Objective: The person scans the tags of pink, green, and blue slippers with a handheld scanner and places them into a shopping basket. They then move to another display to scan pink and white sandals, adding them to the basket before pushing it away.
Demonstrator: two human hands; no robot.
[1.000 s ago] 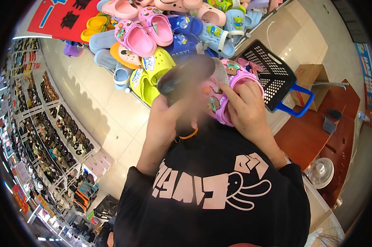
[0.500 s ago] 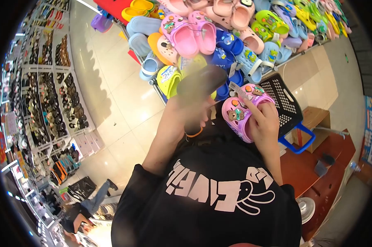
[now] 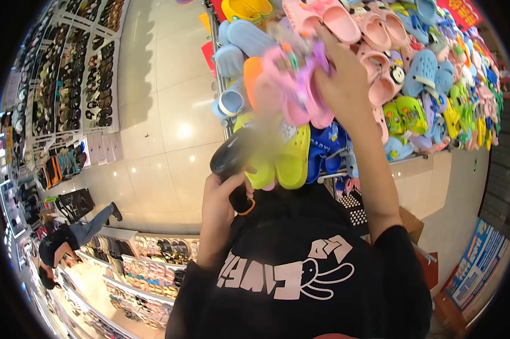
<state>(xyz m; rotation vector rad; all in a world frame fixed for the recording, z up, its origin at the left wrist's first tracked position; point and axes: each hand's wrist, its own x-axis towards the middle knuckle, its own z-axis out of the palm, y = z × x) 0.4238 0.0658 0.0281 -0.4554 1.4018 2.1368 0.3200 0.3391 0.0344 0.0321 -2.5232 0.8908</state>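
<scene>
My left hand (image 3: 222,198) is wrapped round the handle of a black handheld device (image 3: 232,155), which is partly blurred and has an orange loop at its base. At the upper middle, my right hand (image 3: 342,79) grips a pair of pink and purple clogs (image 3: 297,85), smeared by motion, over the heaped shoes. Yellow-green clogs (image 3: 292,161) lie just below that pair, beside dark blue clogs (image 3: 327,144). Light blue clogs (image 3: 249,38) are to the left of the held pair.
The shoe pile sits on a rack with a metal edge (image 3: 413,160). A black crate (image 3: 353,212) stands below it. Shoe shelves (image 3: 77,73) line the left side. Another person (image 3: 60,243) is at the lower left, near more shelves (image 3: 147,271).
My right hand has carried the pink clogs from beside the black crate up over the pile. My left hand has lowered with the device. The view has turned.
</scene>
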